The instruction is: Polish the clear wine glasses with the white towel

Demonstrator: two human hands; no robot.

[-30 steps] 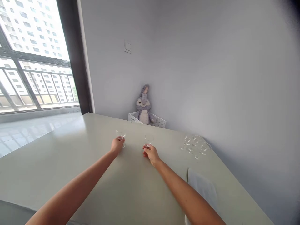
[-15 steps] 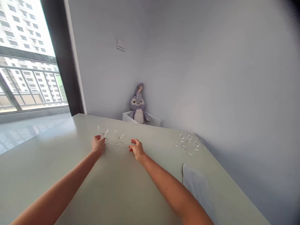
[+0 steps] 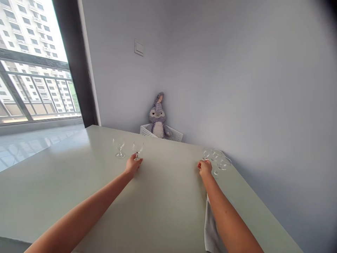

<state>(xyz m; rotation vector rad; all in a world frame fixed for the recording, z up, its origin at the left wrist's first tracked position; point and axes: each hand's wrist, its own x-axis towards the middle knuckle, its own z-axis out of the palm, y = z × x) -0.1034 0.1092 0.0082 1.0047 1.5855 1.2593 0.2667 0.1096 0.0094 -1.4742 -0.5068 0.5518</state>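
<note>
1. Coupe glass (image 3: 137, 149), held nearly upright on a pale green table (image 3: 160, 200), its stem at your left hand (image 3: 133, 166). Your fingers look closed round the stem low down, though the clear glass makes the grip hard to read. A grip that low leaves the heavy bowl free to tip if you lift quickly.
2. Second coupe glass (image 3: 119, 147) stands free just to the left. A sideways swing of your left hand could knock the two bowls together and chip a rim.
3. Cluster of coupe glasses (image 3: 218, 159) crowds the table's right side, your right hand (image 3: 205, 168) at its near edge. Your fingers are curled at the nearest glass; you cannot tell from this view whether they grip it. With bowls so close on slim stems, a careless pull could topple a neighbour.
4. Grey-white cloth (image 3: 210, 225) lies under your right forearm (image 3: 231, 218). Dragging it could snag a passing glass.
5. Stuffed grey rabbit (image 3: 158, 116) sits in a white perforated basket (image 3: 161, 133) beyond the table, well apart from the glassware.
</note>
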